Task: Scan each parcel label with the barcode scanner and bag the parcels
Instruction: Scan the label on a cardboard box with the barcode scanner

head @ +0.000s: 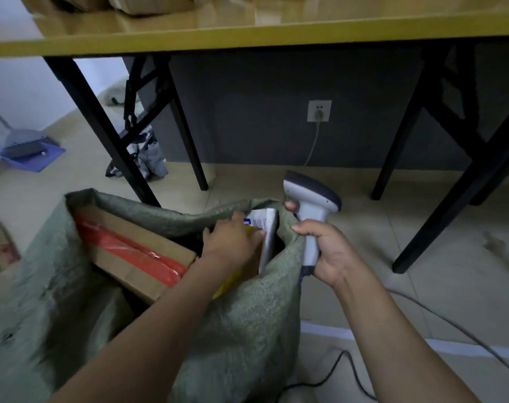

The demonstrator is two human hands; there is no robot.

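1. The long yellow-topped table on black metal legs spans the top of the frame. More brown parcels sit on it, blurred. Its nearest leg stands just behind the sack, so you have little room to swing that way.
2. The big green woven plastic sack fills the lower left and centre, its mouth slumped open towards you. The rim at centre frame rises highest, likely because your right hand props it.
3. The brown cardboard box banded with red tape lies tilted inside the sack and takes up the left of the mouth. The only free gap is the dark slot on the right.
4. The flat white parcel with a blue-printed label stands on edge in that slot, half inside, so it looks like the bagging step.
5. Your left hand curls over the parcel's near edge and grips it.
6. The grey pistol-shaped barcode scanner sits in your right hand, fingers wrapped round its handle, nose aimed away. Whether you also pinch the rim, I cannot tell.
7. Its grey cord trails lower right; mind it.
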